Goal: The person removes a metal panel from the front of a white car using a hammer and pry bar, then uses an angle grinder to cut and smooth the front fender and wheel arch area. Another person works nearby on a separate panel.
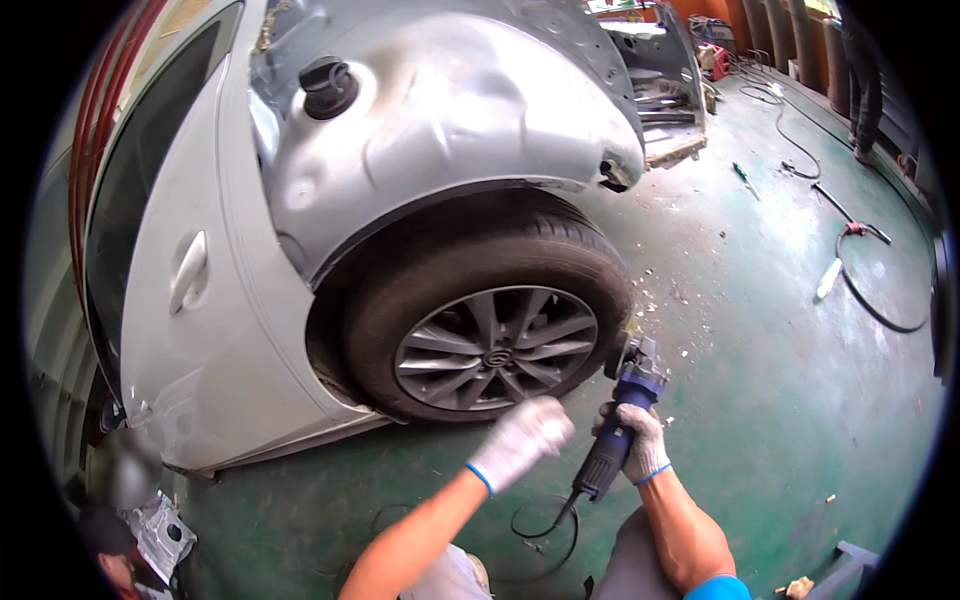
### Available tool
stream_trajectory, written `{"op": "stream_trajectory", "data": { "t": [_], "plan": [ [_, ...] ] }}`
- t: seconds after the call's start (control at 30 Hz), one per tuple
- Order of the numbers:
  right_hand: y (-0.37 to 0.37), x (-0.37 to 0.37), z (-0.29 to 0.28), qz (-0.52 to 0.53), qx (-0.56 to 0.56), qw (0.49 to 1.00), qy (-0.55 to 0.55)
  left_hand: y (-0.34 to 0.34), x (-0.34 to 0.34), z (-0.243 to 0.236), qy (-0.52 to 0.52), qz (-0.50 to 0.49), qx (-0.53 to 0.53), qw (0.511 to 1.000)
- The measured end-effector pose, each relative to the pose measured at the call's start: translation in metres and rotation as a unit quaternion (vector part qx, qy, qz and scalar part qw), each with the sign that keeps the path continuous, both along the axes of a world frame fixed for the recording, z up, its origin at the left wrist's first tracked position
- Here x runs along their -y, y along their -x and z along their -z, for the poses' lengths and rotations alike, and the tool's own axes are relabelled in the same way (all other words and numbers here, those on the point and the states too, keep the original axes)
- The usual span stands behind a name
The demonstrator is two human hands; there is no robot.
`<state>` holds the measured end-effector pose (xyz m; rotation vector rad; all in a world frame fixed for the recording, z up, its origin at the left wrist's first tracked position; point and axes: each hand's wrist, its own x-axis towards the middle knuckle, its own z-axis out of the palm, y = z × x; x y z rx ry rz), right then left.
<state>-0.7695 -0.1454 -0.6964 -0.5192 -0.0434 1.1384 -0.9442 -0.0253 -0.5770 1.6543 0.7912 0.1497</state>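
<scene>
My right hand (pixel 640 440), in a white knitted glove with a blue cuff edge, grips a blue and black angle grinder (pixel 612 437). The grinder's metal head and disc end point up, close to the tire's lower right side. My left hand (pixel 525 435), gloved the same way, hovers in front of the wheel's lower rim. Its fingers look curled in and slightly blurred; whether they hold anything is hidden. Before me, the multi-spoke alloy wheel (pixel 497 358) with its dark tire (pixel 400 275) sits under a bare grey metal wheel housing (pixel 450 100) of a car.
A white car door (pixel 210 260) stands at left. A power cord (pixel 572 530) loops below the grinder. Debris (pixel 670 290) lies on the green floor by the tire. At right are a black hose (pixel 860 300) and a screwdriver (pixel 745 180); a person's legs (pixel 862 90) stand far right.
</scene>
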Motion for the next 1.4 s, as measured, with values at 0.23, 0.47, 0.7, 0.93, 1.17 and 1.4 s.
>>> {"op": "stream_trajectory", "data": {
  "t": [0.23, 0.47, 0.7, 0.93, 1.17, 1.4],
  "plan": [
    [-0.014, 0.006, -0.003, -0.027, -0.012, 0.999, -0.021, -0.041, 0.068, 0.036, -0.04, 0.065, -0.191, 0.979],
    [-0.032, 0.0, -0.001, -0.026, -0.068, 0.994, -0.084, -0.061, 0.061, 0.033, -0.143, 0.062, -0.233, 0.96],
    [-0.048, -0.008, -0.01, -0.069, -0.167, 0.972, -0.153, -0.062, 0.049, -0.002, -0.137, 0.194, -0.147, 0.96],
    [-0.068, 0.011, -0.014, -0.005, -0.083, 0.994, -0.074, -0.073, 0.05, 0.017, -0.06, 0.215, -0.119, 0.967],
    [-0.093, 0.034, -0.033, 0.094, -0.001, 0.995, -0.017, -0.105, 0.053, 0.024, -0.053, 0.259, -0.087, 0.961],
    [-0.12, 0.021, -0.07, 0.171, 0.095, 0.978, 0.071, -0.144, 0.036, 0.011, -0.061, 0.259, -0.098, 0.959]
  ]
}}
